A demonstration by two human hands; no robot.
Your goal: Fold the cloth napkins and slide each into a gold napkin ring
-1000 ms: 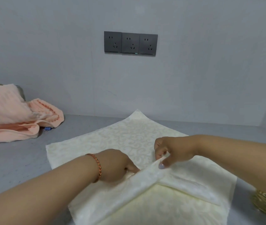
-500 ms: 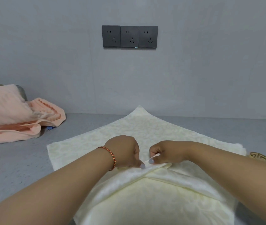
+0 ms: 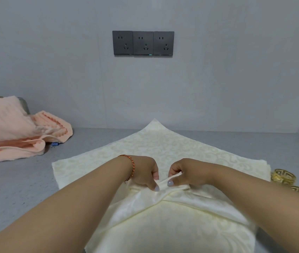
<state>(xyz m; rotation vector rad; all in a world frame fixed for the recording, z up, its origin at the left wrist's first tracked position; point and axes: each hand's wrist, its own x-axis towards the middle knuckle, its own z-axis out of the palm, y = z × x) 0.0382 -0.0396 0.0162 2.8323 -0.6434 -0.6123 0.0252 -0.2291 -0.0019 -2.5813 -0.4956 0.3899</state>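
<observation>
A cream patterned napkin point(image 3: 156, 143) lies spread like a diamond on the grey counter, its far corner pointing at the wall. Its near part is folded up into a raised ridge across the middle. My left hand point(image 3: 143, 171) and my right hand point(image 3: 187, 172) sit close together at the centre of that ridge, each pinching the cloth between thumb and fingers. Gold napkin rings point(image 3: 283, 177) with a fretwork pattern lie at the napkin's right edge, partly behind my right forearm.
A heap of peach-pink towels point(image 3: 15, 132) sits at the left against the wall, with a small blue clip point(image 3: 54, 144) beside it. A grey wall with three dark sockets point(image 3: 143, 42) closes the back of the grey counter point(image 3: 17, 181).
My hands have drawn together at the middle of the fold and now both pinch the cloth there. The view has shifted so more of the gold rings shows at the right.
</observation>
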